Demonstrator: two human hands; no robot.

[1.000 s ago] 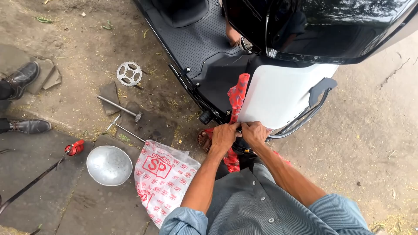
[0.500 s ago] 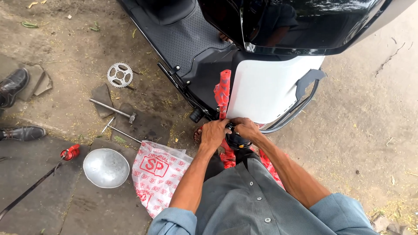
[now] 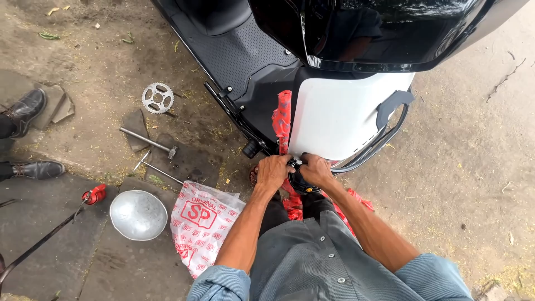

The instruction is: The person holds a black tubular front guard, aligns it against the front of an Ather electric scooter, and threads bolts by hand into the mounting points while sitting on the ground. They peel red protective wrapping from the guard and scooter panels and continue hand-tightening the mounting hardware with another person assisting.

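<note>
A scooter stands in front of me, with a white front fender [image 3: 340,120] under a glossy black body panel [image 3: 379,28]. A strip of red plastic wrap [image 3: 282,120] runs down the fender's left edge and bunches near my knees. My left hand [image 3: 273,170] is closed over the wrap at the fender's lower tip. My right hand [image 3: 315,169] grips the fender's lower edge right beside it. Between the two hands sits a small dark part [image 3: 293,163]; what it is cannot be made out. A black rounded part [image 3: 301,185] shows just below the hands.
On the ground to my left lie a red-and-white printed plastic bag [image 3: 200,223], a metal bowl [image 3: 138,214], a sprocket [image 3: 157,97], two long T-shaped wrenches [image 3: 149,142], and a red-capped tool [image 3: 95,195]. Another person's black shoes [image 3: 25,111] stand at the far left. Bare dirt lies to the right.
Both hands stay together at the fender's lower tip, shifting slightly. My head has moved, so the scooter and ground items sit a little differently in view.
</note>
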